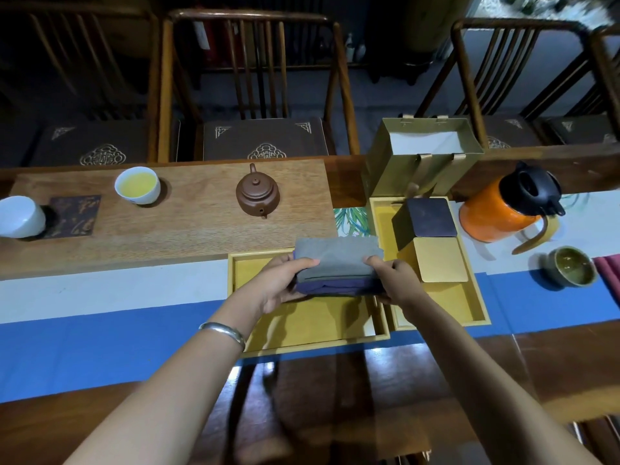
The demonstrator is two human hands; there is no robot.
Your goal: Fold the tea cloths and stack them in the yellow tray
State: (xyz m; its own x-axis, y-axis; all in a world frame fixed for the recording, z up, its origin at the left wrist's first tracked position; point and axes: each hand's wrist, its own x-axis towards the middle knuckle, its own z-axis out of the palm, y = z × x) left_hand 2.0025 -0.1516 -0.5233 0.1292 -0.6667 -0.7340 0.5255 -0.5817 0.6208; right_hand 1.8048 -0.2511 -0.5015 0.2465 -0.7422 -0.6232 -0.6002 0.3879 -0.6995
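A folded grey tea cloth [337, 258] lies on top of a folded dark purple cloth [339, 286]. I hold this small stack between both hands, over the far part of the yellow tray [312, 330]. My left hand [285, 281] grips the stack's left end, thumb on the grey cloth and fingers underneath. My right hand [394, 280] grips the right end the same way. Whether the stack touches the tray floor is hidden by the cloths.
A second yellow tray [469, 303] on the right holds a dark box [426, 218] and a yellow box [439, 260]. Behind stand a gold box [419, 169], an orange kettle [503, 209], a clay teapot [257, 193], cups [137, 184] and a green bowl [570, 266].
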